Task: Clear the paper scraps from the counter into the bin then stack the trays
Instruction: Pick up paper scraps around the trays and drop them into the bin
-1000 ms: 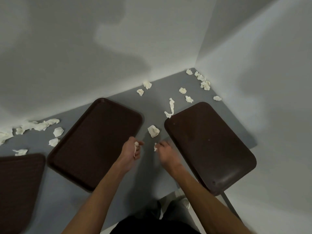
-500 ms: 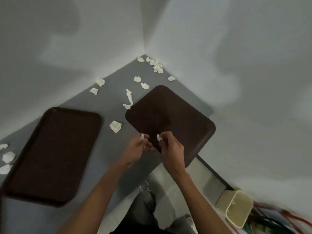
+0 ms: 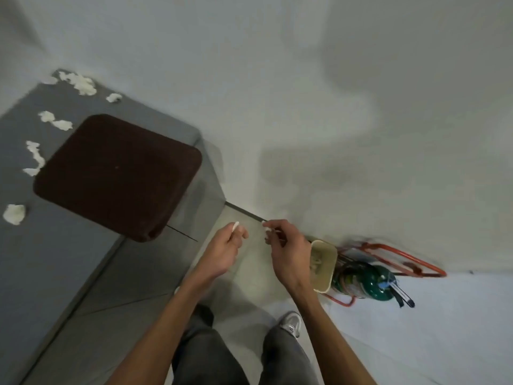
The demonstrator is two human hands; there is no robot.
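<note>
From the remote feed I see both hands held out over the floor, off the edge of the grey worktop (image 3: 16, 259). The left hand (image 3: 226, 247) has its fingers curled, with thumb and forefinger pinching a small white paper scrap (image 3: 235, 227) that sticks up at the hand's 12 o'clock. The right hand (image 3: 288, 252) is just beside it at 3 o'clock without touching it, its fingers bent and pinching a second white scrap (image 3: 267, 228) at the fingertips.

The cream plastic bin (image 3: 323, 283) stands on the floor at 3 o'clock of the right hand, partly hidden behind the wrist, with pale crumpled paper inside. On my screen both held scraps sit at 9 o'clock of the bin's mouth.

The dark brown rectangular plastic tray (image 3: 119, 173) lies on the worktop at 10 o'clock of the hands, its near corner jutting past the worktop's edge. Loose crumpled white paper scraps (image 3: 14, 214) lie on the worktop around the tray, from its 8 o'clock round to its 12 o'clock.

At 3 o'clock of the bin, close against it, a green cylinder (image 3: 369, 279) lies within an orange metal frame (image 3: 402, 255); both are blurred.
</note>
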